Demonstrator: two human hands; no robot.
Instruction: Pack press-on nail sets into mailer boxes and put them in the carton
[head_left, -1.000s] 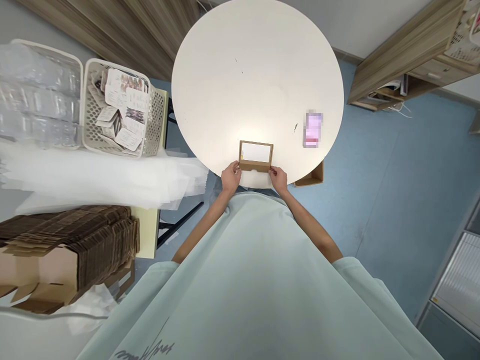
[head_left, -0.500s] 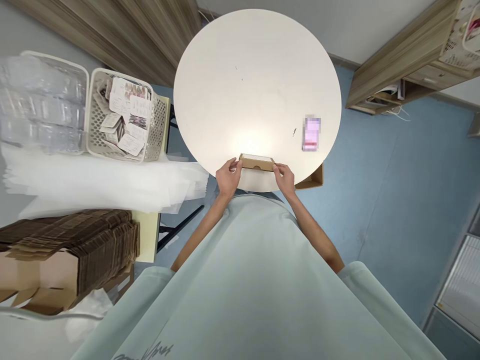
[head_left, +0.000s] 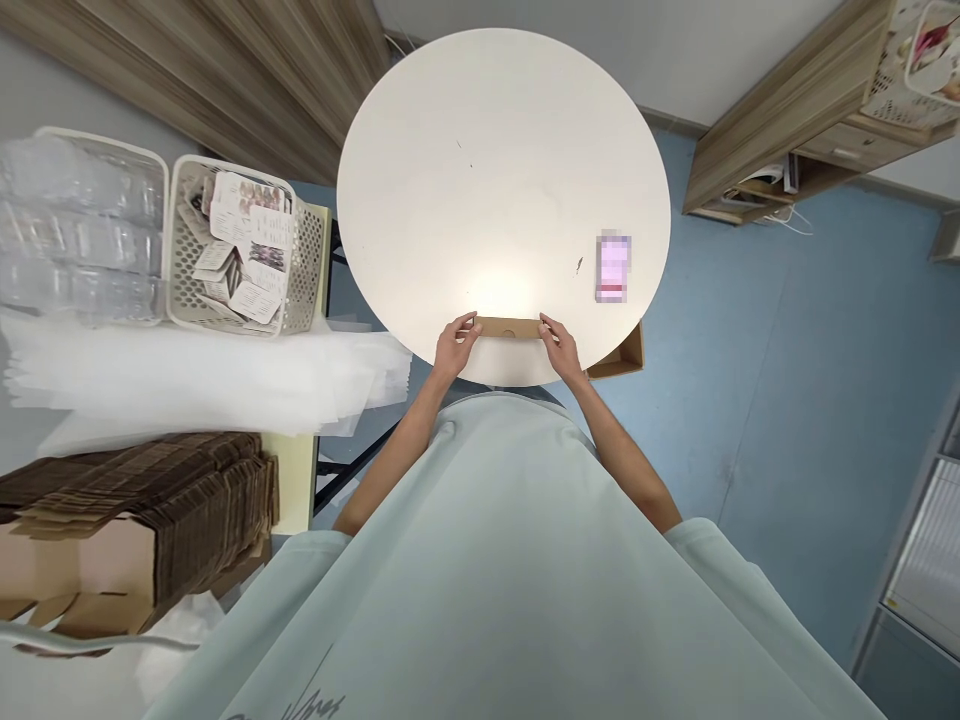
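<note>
A small brown cardboard box is held near the front edge of the round white table. A half-round notch shows in the side facing me, and its white top is out of sight. My left hand grips the box's left end between thumb and fingers. At the other end, my right hand pinches the right corner in the same way. To the right on the tabletop lies a blurred pink, phone-like item.
Left of the table are a white basket of printed cards, clear plastic packs, white sheets and stacked flat cardboard. An open brown box sits below the table's right edge. A wooden cabinet stands far right.
The box has turned so that its notched side faces up toward me and its white top no longer shows. Both hands stay at its ends. The whole view has shifted slightly.
</note>
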